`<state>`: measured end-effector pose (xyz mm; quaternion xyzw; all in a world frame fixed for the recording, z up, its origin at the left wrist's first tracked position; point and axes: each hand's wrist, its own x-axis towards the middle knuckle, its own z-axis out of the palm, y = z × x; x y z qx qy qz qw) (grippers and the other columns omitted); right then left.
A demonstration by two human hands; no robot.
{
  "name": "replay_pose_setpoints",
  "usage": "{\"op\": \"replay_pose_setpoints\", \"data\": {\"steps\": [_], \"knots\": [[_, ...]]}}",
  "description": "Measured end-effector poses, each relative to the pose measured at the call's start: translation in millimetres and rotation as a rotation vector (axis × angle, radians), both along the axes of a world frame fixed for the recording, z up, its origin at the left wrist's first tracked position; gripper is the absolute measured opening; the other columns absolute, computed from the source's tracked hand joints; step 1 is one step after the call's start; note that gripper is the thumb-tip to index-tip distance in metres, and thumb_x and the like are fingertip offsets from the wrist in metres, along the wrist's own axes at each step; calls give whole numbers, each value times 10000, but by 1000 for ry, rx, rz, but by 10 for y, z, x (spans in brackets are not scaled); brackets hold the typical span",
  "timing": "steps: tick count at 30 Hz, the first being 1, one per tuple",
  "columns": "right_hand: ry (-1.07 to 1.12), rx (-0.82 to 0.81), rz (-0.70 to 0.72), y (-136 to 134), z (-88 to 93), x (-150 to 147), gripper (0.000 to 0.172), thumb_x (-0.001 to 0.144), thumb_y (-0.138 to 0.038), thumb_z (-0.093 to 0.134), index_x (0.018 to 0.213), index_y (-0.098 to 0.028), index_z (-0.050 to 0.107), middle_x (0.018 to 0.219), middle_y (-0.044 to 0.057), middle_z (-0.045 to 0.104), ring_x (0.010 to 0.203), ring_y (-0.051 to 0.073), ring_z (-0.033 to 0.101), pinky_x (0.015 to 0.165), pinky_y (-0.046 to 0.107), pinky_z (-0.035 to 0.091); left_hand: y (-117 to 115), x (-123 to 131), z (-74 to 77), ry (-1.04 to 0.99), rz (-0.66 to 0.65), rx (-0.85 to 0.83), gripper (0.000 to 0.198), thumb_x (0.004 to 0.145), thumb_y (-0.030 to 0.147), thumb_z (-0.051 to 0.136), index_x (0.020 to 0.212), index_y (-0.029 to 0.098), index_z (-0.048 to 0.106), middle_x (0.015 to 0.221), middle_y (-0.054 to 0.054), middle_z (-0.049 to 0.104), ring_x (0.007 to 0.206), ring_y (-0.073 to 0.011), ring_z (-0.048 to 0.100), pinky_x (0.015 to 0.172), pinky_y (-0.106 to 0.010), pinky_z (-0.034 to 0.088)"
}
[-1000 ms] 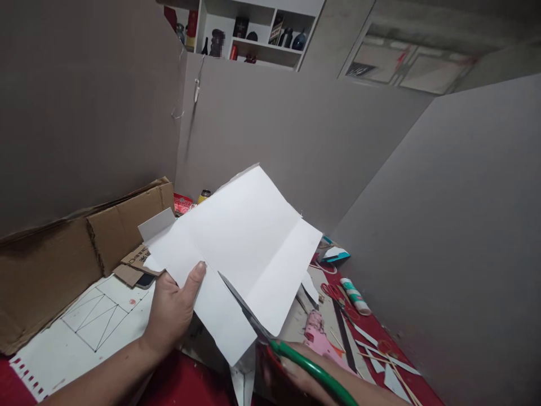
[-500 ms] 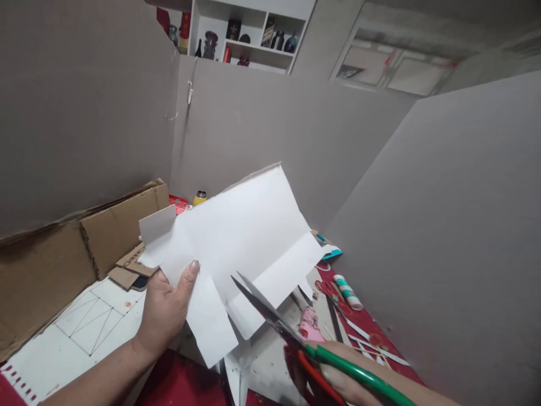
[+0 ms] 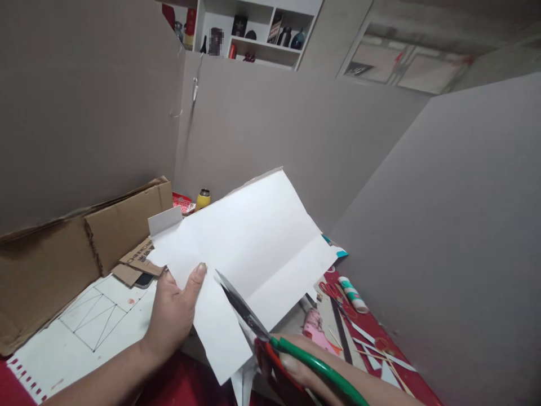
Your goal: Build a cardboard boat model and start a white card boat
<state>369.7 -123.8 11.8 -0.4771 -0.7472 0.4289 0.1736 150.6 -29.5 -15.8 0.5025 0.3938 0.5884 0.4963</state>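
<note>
A large white sheet of card (image 3: pixel 249 231) with folded flaps and irregular edges is held up above the table. My left hand (image 3: pixel 175 307) pinches its lower left part, thumb on top and fingers behind. My right hand (image 3: pixel 304 363) is closed round scissors (image 3: pixel 313 361) with one green and one red handle. The scissor blades lie at the slit beside the card's lower flap, their tips just right of my left thumb. Part of my right hand is hidden by the handles.
Brown cardboard (image 3: pixel 127 223) stands at the left, behind a paper with drawn lines (image 3: pixel 97 316). A yellow bottle (image 3: pixel 203 199) is behind the card. Red-handled scissors (image 3: pixel 332 290), a white-green roll (image 3: pixel 353 294), a pink item (image 3: pixel 315 327) and paper strips lie at the right. Grey panels surround the table.
The scissors in my right hand have moved left and slightly up along the card, nearer my left thumb. My left hand and the card have shifted slightly right in view.
</note>
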Motion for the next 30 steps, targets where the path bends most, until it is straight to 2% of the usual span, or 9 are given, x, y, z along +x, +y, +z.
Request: {"op": "replay_pose_setpoints", "data": {"steps": [4,9,16,22,26,30], "knots": [[-9,64,25,79,-74,-82,500,952,-545,262,939,-155,574,857,65,594,808,183,527,767,266,462,-45,36,-37,-70,-60,-61,363,789,414,656,1043,154,662,992,-92,738,827,-240,696,703,-291,534],[4,114,-16,126,-62,-197,482,951,-530,269,934,-160,577,878,70,597,827,187,532,776,264,472,-48,30,-44,-99,-64,-120,418,774,423,669,1090,149,649,981,-97,739,783,-235,700,702,-301,533],[39,124,-44,124,-146,-191,570,930,-586,266,945,-147,629,820,78,607,746,185,533,657,252,486,-45,26,0,-102,-62,-112,365,789,407,661,1062,166,642,1013,-77,732,833,-225,693,698,-276,525],[118,37,-110,80,-243,-191,565,904,-626,320,929,-150,624,765,53,579,731,172,527,659,241,473,-88,42,18,-143,-106,-148,433,769,409,677,1109,144,636,1002,-101,734,805,-245,697,632,-283,526],[161,15,-196,9,-226,-252,581,876,-666,354,925,-154,623,707,36,552,702,162,525,674,249,469,-113,49,47,-173,-116,-180,433,756,416,687,1090,145,641,973,-95,741,775,-243,699,620,-288,531],[143,10,-189,-26,-125,-261,560,878,-649,379,970,-158,631,731,43,568,717,167,532,703,255,473,-76,5,133,-129,6,-168,404,710,431,720,969,123,685,934,-94,747,837,-255,693,748,-307,537]]}}
